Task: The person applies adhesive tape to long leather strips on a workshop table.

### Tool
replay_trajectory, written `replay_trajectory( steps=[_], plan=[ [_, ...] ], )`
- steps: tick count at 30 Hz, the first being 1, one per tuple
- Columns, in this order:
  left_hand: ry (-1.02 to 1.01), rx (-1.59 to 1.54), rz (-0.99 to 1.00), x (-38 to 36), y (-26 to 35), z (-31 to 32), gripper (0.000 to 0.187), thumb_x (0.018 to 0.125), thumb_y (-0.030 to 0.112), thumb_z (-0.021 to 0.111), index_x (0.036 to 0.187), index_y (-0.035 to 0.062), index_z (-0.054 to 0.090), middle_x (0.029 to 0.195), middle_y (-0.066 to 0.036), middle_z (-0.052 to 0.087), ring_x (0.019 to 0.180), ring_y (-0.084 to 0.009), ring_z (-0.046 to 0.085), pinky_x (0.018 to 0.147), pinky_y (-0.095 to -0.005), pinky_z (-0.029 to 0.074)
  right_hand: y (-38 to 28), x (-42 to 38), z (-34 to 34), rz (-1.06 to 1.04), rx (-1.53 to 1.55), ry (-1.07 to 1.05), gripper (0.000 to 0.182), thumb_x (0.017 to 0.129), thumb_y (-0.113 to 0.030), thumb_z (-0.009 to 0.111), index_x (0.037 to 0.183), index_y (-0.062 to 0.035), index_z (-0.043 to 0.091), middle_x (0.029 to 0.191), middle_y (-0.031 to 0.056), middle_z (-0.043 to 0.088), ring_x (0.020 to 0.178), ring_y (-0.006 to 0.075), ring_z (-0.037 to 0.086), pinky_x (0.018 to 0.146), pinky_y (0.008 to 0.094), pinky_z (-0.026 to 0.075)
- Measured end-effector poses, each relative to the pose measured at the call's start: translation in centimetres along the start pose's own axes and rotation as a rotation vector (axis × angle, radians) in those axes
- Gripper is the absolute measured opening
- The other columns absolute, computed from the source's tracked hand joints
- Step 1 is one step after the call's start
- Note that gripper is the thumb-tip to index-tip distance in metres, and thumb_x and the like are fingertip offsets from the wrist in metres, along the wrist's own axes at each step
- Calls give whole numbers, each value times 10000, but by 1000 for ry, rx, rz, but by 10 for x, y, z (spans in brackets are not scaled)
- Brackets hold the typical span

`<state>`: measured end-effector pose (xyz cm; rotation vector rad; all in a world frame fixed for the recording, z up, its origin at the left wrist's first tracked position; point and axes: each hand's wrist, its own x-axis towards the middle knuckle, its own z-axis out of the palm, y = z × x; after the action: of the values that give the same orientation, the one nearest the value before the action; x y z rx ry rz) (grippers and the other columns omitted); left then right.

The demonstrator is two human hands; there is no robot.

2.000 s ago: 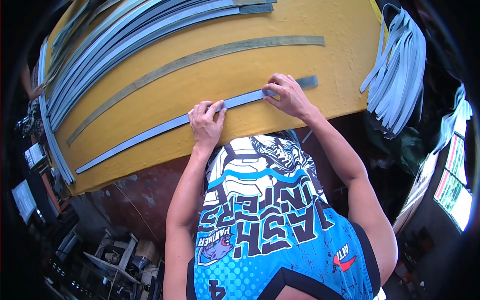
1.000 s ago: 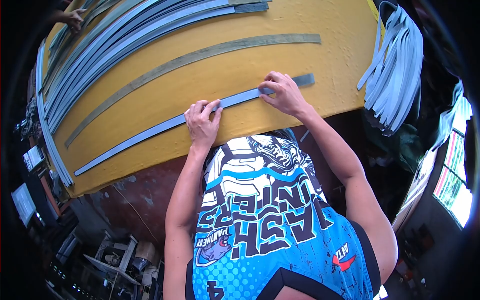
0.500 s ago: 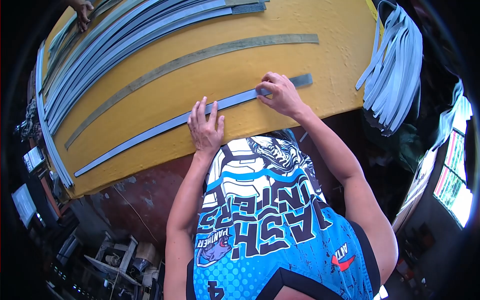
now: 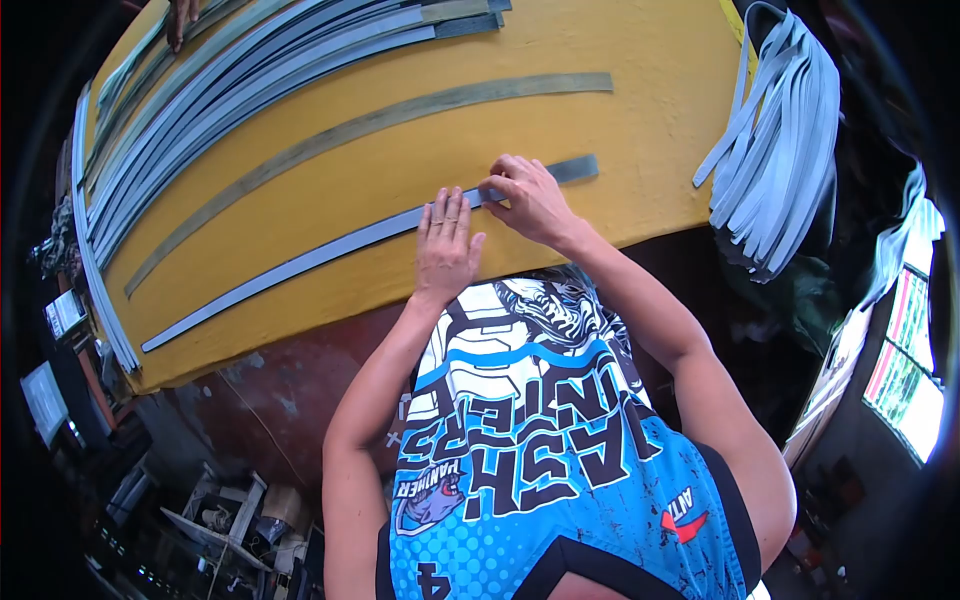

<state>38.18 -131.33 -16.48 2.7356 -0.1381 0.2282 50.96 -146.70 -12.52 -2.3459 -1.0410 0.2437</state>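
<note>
A long strip (image 4: 320,250) lies across the near side of the yellow tabletop, pale blue-grey along most of its length with a darker grey end at the right. My left hand (image 4: 448,245) rests on it with its fingers out straight and close together, pressing it against the table. Just to the right, the fingers of my right hand (image 4: 530,200) are bent and pinched at the strip, near where the pale layer meets the dark end. Farther back, an olive-brown strip (image 4: 400,115) lies by itself in a curve.
Many grey strips (image 4: 270,90) are laid side by side on the far left of the yellow table (image 4: 660,130). A bundle of pale strips (image 4: 785,150) hangs at the right edge. Another person's hand (image 4: 181,20) is at the top left. Wooden shelving (image 4: 225,520) stands below.
My left hand has slid right along the strip and its fingers have come together. My right hand has shifted slightly left, now close beside it. The other person's hand has moved up.
</note>
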Motion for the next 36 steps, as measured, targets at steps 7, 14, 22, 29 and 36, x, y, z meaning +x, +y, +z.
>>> replay_trajectory(
  steps=[7, 14, 22, 29, 36],
  plan=[
    [145, -142, -135, 30, 3, -20, 195, 846, 113, 689, 1015, 15, 688, 1147, -94, 649, 1088, -281, 584, 943, -402, 455, 9, -9, -21, -29, 155, -25, 376, 741, -90, 759, 1101, -78, 650, 1092, 113, 612, 1055, 306, 590, 915, 412, 480],
    [107, -164, -178, 40, 7, -26, 183, 818, 98, 699, 978, 13, 677, 1075, -103, 640, 1034, -291, 588, 915, -404, 464, 34, -18, -36, -50, 93, -12, 346, 726, -30, 720, 1065, -35, 655, 1085, 115, 607, 1047, 299, 581, 922, 387, 478],
    [90, -225, -226, 47, 11, -24, 203, 816, 127, 700, 1000, 44, 684, 1039, -83, 599, 1023, -270, 551, 880, -404, 443, 38, -25, -36, -57, 33, 32, 303, 759, -11, 712, 1054, -40, 644, 1099, 113, 607, 1064, 304, 571, 931, 394, 475],
    [106, -235, -213, 47, 10, -22, 194, 817, 144, 708, 991, 59, 690, 1029, -74, 598, 1014, -263, 549, 868, -397, 439, 41, -26, -37, -48, 59, 74, 262, 752, -11, 675, 1014, -23, 673, 1045, 92, 644, 1008, 279, 586, 913, 381, 474],
    [111, -236, -211, 47, 11, -23, 203, 812, 170, 727, 986, 69, 702, 1008, -64, 597, 1000, -249, 545, 857, -389, 432, 44, -25, -36, -33, 114, 87, 192, 766, -25, 713, 953, -11, 671, 1039, 99, 643, 996, 292, 597, 883, 382, 499]
  ],
)
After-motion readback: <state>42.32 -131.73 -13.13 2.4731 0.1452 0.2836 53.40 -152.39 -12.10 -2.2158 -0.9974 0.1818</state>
